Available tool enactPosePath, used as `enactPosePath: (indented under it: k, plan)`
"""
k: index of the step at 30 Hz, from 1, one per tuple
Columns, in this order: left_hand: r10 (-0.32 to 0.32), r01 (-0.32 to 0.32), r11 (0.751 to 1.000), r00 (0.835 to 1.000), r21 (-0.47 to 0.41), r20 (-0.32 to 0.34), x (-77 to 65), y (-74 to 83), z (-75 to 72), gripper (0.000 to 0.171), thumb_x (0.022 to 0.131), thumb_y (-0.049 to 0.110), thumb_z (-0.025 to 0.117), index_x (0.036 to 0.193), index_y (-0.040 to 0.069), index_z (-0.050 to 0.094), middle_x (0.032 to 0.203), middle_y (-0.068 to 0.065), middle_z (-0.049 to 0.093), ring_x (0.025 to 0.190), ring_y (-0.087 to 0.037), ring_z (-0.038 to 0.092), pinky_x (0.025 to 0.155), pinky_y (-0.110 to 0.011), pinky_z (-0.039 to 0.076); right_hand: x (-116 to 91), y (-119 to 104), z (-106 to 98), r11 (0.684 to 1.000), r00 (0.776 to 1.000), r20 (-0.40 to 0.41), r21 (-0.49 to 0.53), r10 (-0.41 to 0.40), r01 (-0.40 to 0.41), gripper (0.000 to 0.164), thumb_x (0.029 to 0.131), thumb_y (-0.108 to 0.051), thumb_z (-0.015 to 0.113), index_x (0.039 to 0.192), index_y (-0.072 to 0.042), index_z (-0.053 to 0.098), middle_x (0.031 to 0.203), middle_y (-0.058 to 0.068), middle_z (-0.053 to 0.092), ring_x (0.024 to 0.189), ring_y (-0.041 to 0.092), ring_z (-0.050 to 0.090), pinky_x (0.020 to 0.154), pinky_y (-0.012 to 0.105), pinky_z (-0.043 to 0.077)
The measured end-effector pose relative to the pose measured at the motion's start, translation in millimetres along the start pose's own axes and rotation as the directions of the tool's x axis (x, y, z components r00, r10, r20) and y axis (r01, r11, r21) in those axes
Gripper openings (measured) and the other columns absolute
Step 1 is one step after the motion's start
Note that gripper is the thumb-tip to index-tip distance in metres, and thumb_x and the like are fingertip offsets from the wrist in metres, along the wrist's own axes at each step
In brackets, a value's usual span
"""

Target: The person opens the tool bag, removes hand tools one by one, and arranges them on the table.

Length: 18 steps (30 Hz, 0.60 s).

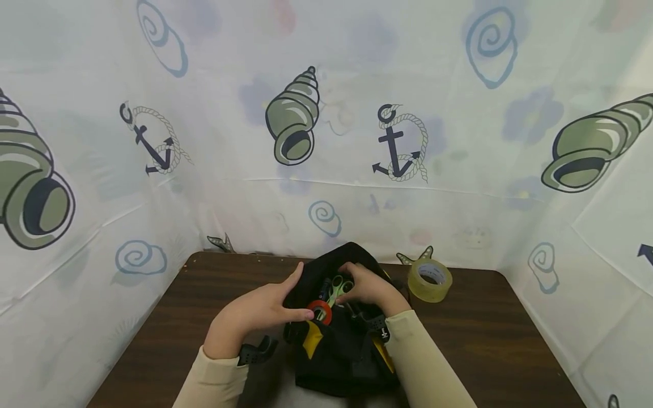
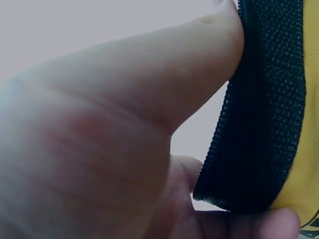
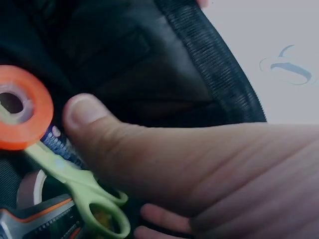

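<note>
A black tool bag point(image 1: 342, 368) with yellow panels lies on the table with its top unzipped. My left hand point(image 1: 257, 314) holds the bag's left edge; in the left wrist view the thumb and fingers lie on either side of the black zipper band point(image 2: 254, 109). My right hand point(image 1: 369, 288) reaches into the opening, its thumb extended in the right wrist view beside light-green scissors point(image 3: 107, 219). An orange tape roll point(image 3: 40, 119) lies over the scissors' blades. A dark-blue tube point(image 3: 62, 147) and a grey-and-orange tool point(image 3: 42, 219) sit next to them in the bag.
A roll of clear packing tape point(image 1: 431, 292) stands on the brown table point(image 1: 474, 334), right of the bag. White cloth point(image 1: 224, 209) printed with shells and anchors hangs behind the table and along both sides.
</note>
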<state>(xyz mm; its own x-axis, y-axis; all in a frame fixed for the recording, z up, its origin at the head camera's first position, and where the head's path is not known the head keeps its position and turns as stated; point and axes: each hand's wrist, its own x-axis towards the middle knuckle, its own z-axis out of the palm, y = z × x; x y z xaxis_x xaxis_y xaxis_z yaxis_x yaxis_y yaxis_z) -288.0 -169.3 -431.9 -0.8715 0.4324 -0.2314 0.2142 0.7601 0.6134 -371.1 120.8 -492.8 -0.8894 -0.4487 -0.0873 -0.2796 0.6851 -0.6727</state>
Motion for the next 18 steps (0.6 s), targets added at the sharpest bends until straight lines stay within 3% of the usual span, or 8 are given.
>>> enactPosePath:
  k: [7,18]
  plan:
    - [0.007,-0.007,1.000,1.000,-0.005,0.008,-2.7,1.8,-1.6,0.118,0.094,0.072,0.073,0.177,0.032,0.000,0.167,-0.017,0.051,0.145,-0.038,0.061,0.117,-0.064,0.049,4.9,6.0,6.0,0.999,0.999,0.045,-0.036,0.014,-0.012,0.083,0.090,-0.028,0.094,0.159,-0.006,0.052,0.157,0.019,0.056,0.144,0.038,0.057,0.117,0.057,0.051]
    - [-0.002,0.002,1.000,1.000,-0.006,0.006,-3.4,1.7,-1.4,0.117,0.094,0.072,0.073,0.177,0.035,0.000,0.166,-0.016,0.053,0.145,-0.036,0.061,0.118,-0.063,0.049,6.3,8.9,9.8,1.000,1.000,-0.007,0.010,-0.013,0.013,0.067,0.092,-0.015,0.090,0.151,-0.005,0.058,0.146,0.018,0.066,0.130,0.037,0.067,0.103,0.053,0.060]
